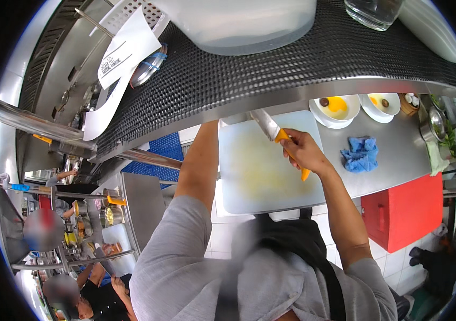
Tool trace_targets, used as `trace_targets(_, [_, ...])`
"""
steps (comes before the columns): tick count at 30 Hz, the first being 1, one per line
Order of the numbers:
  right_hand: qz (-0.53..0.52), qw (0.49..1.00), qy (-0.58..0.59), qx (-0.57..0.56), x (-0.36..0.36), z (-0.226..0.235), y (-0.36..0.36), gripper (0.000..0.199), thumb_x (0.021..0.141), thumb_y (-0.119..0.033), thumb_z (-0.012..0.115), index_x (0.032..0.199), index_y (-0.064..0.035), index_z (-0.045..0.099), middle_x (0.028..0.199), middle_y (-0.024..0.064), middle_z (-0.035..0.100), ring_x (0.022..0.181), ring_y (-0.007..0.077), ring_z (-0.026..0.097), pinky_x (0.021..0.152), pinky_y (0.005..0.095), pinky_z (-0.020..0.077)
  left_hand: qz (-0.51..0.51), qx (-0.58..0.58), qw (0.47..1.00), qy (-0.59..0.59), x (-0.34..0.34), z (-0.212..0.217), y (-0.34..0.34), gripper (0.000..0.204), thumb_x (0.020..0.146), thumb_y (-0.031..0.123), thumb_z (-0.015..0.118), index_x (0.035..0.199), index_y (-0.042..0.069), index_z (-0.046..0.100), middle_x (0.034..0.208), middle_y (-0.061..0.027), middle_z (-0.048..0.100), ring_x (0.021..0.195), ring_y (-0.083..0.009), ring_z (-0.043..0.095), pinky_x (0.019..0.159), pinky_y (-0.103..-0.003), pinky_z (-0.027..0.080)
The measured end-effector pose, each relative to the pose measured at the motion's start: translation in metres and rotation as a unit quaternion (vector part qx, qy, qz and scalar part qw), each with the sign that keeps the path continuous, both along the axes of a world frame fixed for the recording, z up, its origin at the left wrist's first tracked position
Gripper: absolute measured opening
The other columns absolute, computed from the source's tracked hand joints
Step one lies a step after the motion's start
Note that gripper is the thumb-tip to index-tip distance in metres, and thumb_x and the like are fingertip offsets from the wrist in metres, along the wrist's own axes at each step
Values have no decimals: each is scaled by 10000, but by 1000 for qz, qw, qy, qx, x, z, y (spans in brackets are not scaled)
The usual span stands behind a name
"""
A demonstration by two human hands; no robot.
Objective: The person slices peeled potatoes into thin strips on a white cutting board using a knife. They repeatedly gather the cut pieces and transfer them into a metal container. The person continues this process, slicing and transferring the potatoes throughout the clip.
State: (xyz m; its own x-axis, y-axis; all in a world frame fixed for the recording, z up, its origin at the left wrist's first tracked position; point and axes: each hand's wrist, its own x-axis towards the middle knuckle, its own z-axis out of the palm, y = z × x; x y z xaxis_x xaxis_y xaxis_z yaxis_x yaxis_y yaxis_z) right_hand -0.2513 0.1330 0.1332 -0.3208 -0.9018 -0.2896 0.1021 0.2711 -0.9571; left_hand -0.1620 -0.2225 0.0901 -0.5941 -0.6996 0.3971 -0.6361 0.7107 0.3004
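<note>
Left arm reached up past cutting board [260, 171], hand hidden under shelf edge [292, 88]; grip state not visible. Right hand [304, 151] clenched round yellow-handled knife [276, 134], blade over board's far edge, pointing up-left. Board looked bare, perhaps smeared. Step judged: pause between cuts, fetching. Next cut calls for something laid on board under blade. Blue cloth [360, 153] lay right of hand.

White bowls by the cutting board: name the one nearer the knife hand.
The left white bowl, beside the cutting board, is nearer the right hand; the other bowl sits farther right.
</note>
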Motion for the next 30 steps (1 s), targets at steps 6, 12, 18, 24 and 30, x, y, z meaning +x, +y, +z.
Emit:
trace_targets(6, [-42, 998, 4, -35, 10, -18, -69, 296, 1093, -197, 566, 1323, -27, 641, 758, 17, 599, 507, 83, 518, 448, 266, 430, 2, -15, 1000, 8, -30, -28, 39, 556, 1069, 445, 513, 1401, 3, 576, 1487, -265, 499, 1419, -448, 415, 1200, -532, 309])
trace_targets(12, [-17, 999, -33, -6, 17, 12, 42, 376, 1073, -144, 598, 1430, -28, 620, 754, 18, 605, 509, 81, 517, 449, 263, 429, 31, -49, 998, -39, 0, -3, 8, 455, 1046, 398, 569, 1302, 37, 676, 1378, -241, 618, 1326, -433, 535, 1150, -512, 394])
trace_targets(18, [-124, 935, 331, 11, -1, -104, 129, 501, 986, -83, 638, 1483, -46, 592, 1101, 195, 756, 908, 325, 732, 859, 393, 585, -17, -68, 998, -4, -6, 37, 18, 365, 1023, 351, 625, 1203, 72, 776, 1270, -218, 737, 1234, -419, 654, 1100, -493, 479])
trace_targets(24, [290, 892, 343, 51, 72, -115, 133, 604, 948, -63, 602, 1545, -142, 545, 1394, 216, 668, 1277, 375, 634, 1122, 473, 486, -160, -53, 981, 92, -13, 67, 50, 297, 993, 327, 712, 1187, 121, 800, 1220, -174, 765, 1174, -352, 710, 1043, -432, 546])
trace_targets(30, [357, 904, 217, -85, 50, -102, 114, 544, 886, -57, 672, 1430, -61, 645, 1381, 215, 686, 1244, 386, 657, 1091, 447, 500, -174, 14, 983, 48, -17, 105, 73, 298, 1017, 365, 668, 1118, 131, 823, 1096, -91, 816, 1089, -291, 751, 1006, -416, 555])
